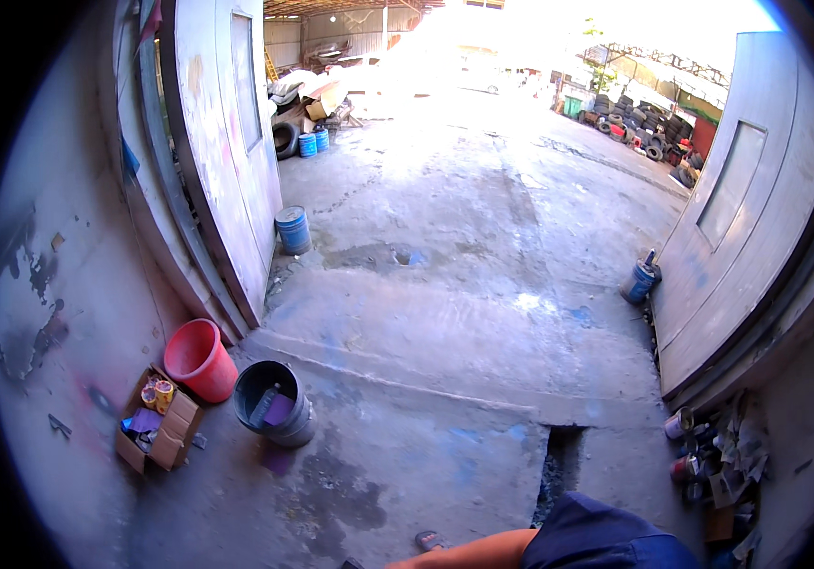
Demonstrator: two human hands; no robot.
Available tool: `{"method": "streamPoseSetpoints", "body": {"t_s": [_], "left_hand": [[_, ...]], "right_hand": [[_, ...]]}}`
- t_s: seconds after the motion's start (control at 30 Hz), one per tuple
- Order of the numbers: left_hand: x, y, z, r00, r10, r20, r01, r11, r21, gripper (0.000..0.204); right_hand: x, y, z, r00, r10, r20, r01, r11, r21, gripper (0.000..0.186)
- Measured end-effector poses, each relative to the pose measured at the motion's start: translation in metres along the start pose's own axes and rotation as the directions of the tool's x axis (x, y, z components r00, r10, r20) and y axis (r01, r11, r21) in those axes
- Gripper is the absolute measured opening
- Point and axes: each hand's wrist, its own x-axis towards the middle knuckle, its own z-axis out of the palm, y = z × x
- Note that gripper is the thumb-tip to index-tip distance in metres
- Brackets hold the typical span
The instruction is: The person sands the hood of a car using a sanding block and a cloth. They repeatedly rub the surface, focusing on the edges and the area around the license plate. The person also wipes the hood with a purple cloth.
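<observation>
Neither of my hands shows. A bare forearm point(478, 551) with a dark blue sleeve point(601, 539) crosses the lower edge and runs leftward; its hand is cut off below the picture. A sandalled foot point(430, 541) is just beyond the arm. Ahead and to the left stands a grey-blue metal bucket point(295, 426), with a purple piece and a greyish block inside. Behind it is a red plastic bucket point(200, 360). A torn, open cardboard box point(179, 431) beside them holds several tape rolls point(157, 393) and purple scraps.
Two large pale doors point(227, 123) point(739, 209) stand open onto a sunlit concrete yard. A narrow floor channel point(559, 465) lies ahead. Cans and rags point(725, 450) are heaped along the right wall. Blue pails point(293, 230) point(639, 283) stand by both doors; tyres point(644, 128) are piled far right.
</observation>
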Motion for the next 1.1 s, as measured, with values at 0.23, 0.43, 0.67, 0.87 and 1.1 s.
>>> {"method": "streamPoseSetpoints", "body": {"t_s": [0.23,0.43,0.67,0.87,1.1], "left_hand": [[-0.020,0.090,0.015,0.966,0.156,-0.205,-0.202,0.953,-0.227,0.030],[-0.027,0.134,0.111,0.896,0.342,0.285,0.038,0.579,-0.814,0.030],[-0.025,0.159,0.145,0.912,0.404,0.077,-0.204,0.605,-0.769,0.033],[-0.031,0.160,0.141,0.887,0.458,0.055,-0.273,0.617,-0.738,0.036],[-0.045,0.147,0.132,0.855,0.516,0.054,-0.353,0.655,-0.668,0.040]], "right_hand": [[-0.028,-0.022,-0.025,0.979,-0.026,-0.201,0.042,0.996,0.073,0.049],[0.046,0.060,-0.006,0.854,-0.274,-0.443,0.217,0.960,-0.177,0.045],[0.028,-0.015,0.000,0.901,-0.167,-0.401,0.200,0.979,0.042,0.046],[0.009,-0.029,-0.006,0.891,-0.124,-0.437,0.193,0.974,0.116,0.046],[0.011,-0.031,-0.001,0.873,-0.086,-0.481,0.193,0.965,0.176,0.047]]}}
